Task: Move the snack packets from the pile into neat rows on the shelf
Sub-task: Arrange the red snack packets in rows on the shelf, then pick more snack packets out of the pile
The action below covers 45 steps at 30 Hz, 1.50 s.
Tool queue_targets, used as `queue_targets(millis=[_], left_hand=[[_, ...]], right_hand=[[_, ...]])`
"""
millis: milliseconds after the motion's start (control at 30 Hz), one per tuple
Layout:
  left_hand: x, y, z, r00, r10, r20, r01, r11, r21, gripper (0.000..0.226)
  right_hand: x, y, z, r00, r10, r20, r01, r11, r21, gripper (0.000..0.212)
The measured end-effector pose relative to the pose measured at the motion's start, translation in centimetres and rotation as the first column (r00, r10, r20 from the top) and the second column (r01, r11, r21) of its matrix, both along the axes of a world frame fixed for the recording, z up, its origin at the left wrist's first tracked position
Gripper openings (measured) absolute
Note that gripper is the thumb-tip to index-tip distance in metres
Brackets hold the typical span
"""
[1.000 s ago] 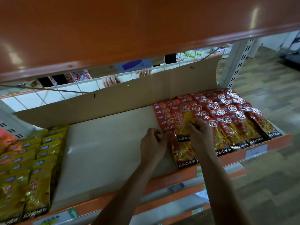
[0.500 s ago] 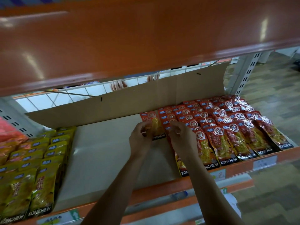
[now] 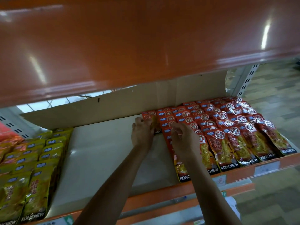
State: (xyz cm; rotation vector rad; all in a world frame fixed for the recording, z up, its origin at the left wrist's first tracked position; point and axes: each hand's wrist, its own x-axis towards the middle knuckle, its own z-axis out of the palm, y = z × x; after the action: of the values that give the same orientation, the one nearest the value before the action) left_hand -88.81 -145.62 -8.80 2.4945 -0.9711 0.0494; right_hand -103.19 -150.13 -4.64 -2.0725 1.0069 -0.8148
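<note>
Far back on the shelf [image 3: 100, 151], the left hand [image 3: 142, 134] has its grip clamped on a red snack packet [image 3: 149, 116] beside the red packet rows [image 3: 227, 127], while the right hand [image 3: 183, 141] curls over those rows, whether gripping I cannot tell.

Shop aisle: orange steel shelves [image 3: 146, 38] on slotted uprights [image 3: 248, 78] carry neat rows of identical branded red packets [image 3: 227, 135] and yellow packets [image 3: 32, 159], with price labels [image 3: 267, 168] along the shelf edge above a tiled floor [image 3: 276, 205].
</note>
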Motion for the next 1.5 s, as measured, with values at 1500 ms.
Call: queue_targets(millis=[1500], left_hand=[[9.3,48.8,2.2,0.886,0.337,0.318,-0.284,0.937,-0.203,0.039]], right_hand=[[17.9,43.0,-0.7,0.805,0.585,-0.100,-0.593,0.801,-0.087,0.026]])
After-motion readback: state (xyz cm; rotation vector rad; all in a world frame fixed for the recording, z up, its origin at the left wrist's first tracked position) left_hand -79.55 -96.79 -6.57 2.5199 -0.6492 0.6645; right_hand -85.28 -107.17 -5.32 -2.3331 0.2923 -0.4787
